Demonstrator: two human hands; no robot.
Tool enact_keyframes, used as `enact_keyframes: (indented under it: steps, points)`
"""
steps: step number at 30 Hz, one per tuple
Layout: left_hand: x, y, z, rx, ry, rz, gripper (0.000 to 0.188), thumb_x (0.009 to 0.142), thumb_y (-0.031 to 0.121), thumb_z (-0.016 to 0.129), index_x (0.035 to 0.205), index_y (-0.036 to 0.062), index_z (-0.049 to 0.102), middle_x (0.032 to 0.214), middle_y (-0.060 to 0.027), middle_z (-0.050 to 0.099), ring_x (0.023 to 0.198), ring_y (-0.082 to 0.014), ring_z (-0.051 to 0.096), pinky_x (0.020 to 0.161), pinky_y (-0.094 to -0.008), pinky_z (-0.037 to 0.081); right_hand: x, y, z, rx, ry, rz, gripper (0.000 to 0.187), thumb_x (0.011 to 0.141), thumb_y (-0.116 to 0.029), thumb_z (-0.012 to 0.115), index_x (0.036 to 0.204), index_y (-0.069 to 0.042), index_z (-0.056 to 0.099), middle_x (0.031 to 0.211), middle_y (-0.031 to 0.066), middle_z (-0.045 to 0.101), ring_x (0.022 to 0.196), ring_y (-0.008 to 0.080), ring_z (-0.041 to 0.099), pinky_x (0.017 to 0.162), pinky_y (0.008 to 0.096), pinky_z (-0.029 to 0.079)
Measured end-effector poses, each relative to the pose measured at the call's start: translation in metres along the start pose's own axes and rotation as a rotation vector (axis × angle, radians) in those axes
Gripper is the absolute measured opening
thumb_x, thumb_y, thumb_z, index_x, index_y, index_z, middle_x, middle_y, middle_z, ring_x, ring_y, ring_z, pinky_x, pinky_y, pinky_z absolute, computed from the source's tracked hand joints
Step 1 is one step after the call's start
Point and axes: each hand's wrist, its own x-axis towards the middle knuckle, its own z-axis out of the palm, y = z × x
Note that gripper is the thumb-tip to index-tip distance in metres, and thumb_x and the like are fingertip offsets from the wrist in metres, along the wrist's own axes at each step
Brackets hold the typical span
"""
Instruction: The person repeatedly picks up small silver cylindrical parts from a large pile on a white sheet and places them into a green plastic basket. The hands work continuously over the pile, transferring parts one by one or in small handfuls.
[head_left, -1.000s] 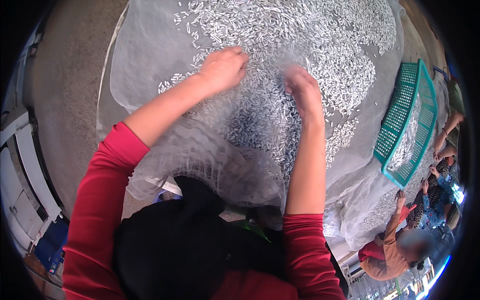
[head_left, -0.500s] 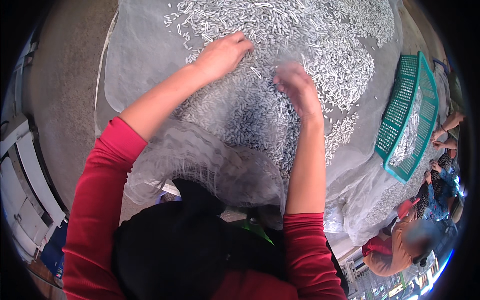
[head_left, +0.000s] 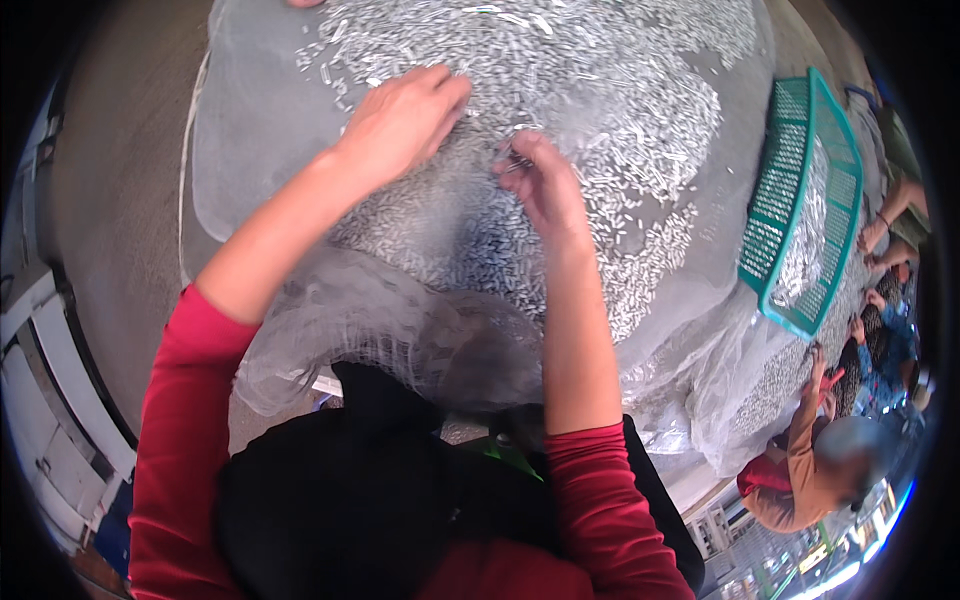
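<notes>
A wide heap of small, elongated silver-white pieces (head_left: 640,120) spreads over a sheer whitish mesh cloth (head_left: 250,130). On the heap's left part, my left hand (head_left: 405,115) rests with its fingers bent and held together; their tips are hidden, so what they hold cannot be made out. To its right and slightly nearer, my right hand (head_left: 545,185) is raised just over the heap, palm turned inward. Its curled fingers and thumb pinch a few small silver pieces (head_left: 514,150), partly blurred.
A green plastic basket (head_left: 781,180) with shiny silver pieces inside stands tilted at the right. Gathered mesh (head_left: 400,320) lies along the near edge. Co-workers sit at the far right, one in an orange top (head_left: 800,480). Part of another hand (head_left: 305,2) shows at the top edge.
The whole view has shifted a little. My right hand has closed into a clearer pinch and come nearer my left hand. Fingers of another hand have appeared at the top edge.
</notes>
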Motion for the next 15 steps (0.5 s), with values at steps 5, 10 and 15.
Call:
enact_keyframes:
  steps: [5,10,15]
  points:
    - [-0.005,0.069,-0.007,0.063,-0.267,0.305,0.019,0.075,0.008,0.064,0.094,0.0097,0.059,0.097,-0.0054,0.058,0.097,-0.0251,0.056,0.077,-0.0399,0.046,-0.026,0.015,0.008,0.486,-0.024,0.126,0.021,0.086,-0.019,0.050,0.097,-0.002,0.056,0.093,0.0090,0.060,0.085,0.0210,0.058,0.070,0.0335,0.046]
    - [0.009,0.080,-0.015,0.017,-0.216,0.342,0.012,0.081,0.013,0.062,0.092,0.0104,0.064,0.114,-0.0039,0.060,0.108,-0.0229,0.054,0.083,-0.0361,0.045,-0.035,-0.007,-0.026,0.710,-0.083,0.156,0.022,0.083,-0.014,0.055,0.097,0.003,0.057,0.084,0.0071,0.057,0.063,0.0124,0.047,0.051,0.0206,0.037]
    - [0.023,0.022,-0.057,-0.018,-0.027,0.081,0.016,0.085,0.017,0.061,0.097,0.0075,0.065,0.105,-0.0055,0.065,0.096,-0.0247,0.062,0.078,-0.0347,0.048,-0.116,-0.168,-0.171,0.099,-0.036,-0.510,0.017,0.086,-0.016,0.058,0.091,0.000,0.060,0.090,0.0094,0.060,0.071,0.0137,0.054,0.060,0.0234,0.045]
